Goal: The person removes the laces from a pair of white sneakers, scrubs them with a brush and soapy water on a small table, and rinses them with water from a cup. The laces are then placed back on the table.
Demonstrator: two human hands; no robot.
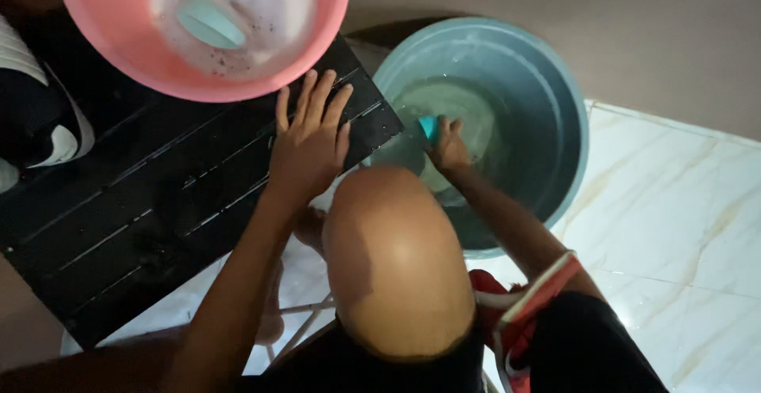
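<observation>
From the head view we look down past a bent knee (396,262) at both hands. Our left hand (311,143) lies flat on a black slatted board (143,203), fingers spread apart and gripping nothing, seemingly pressing down to steady the board, which juts just over the rim of the grey-blue tub. Our right hand (449,146) reaches down into that grey-blue tub (555,124), at the water, its fingers curled together around a small teal object (428,126); only a corner of that object shows, so we cannot tell what it is. A pink basin (111,20) sits on the far end of the board, holding sudsy water and a pale teal scoop-like piece (208,20). Dark cloth with white stripes (36,116) lies at the left, and pale marbled floor tiles (674,203) spread to the right
</observation>
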